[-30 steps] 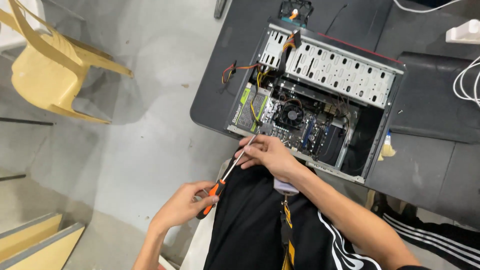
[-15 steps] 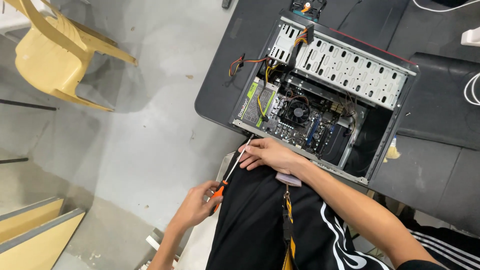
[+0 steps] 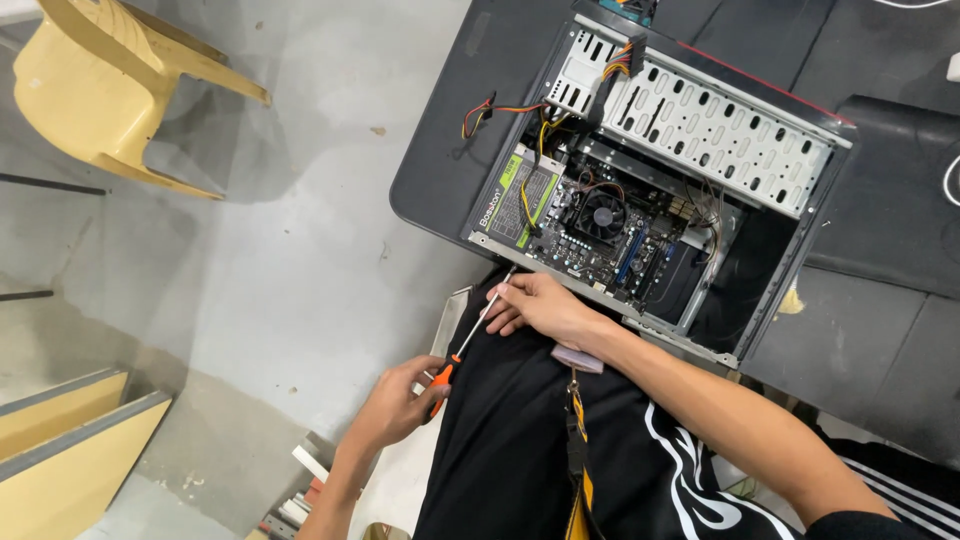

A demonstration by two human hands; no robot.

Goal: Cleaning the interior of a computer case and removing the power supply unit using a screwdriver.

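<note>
orange-handled screwdriver (image 3: 452, 364), yellow chair (image 3: 100, 90), black table (image 3: 880, 330)

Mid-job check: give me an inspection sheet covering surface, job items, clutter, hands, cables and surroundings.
Surface: dark grey table, bare along its left edge.
Job's things: open metal computer case lying on its side, circuit board with black fan exposed; orange-handled screwdriver, tip at the case's lower edge.
Clutter: nothing seen on the table beside the case.
Grippers: left hand grips the handle; right hand steadies the shaft near the tip.
Cables: red, yellow and orange wire bundle trails out of the case.
Surroundings: yellow plastic chair, grey concrete floor.
</note>
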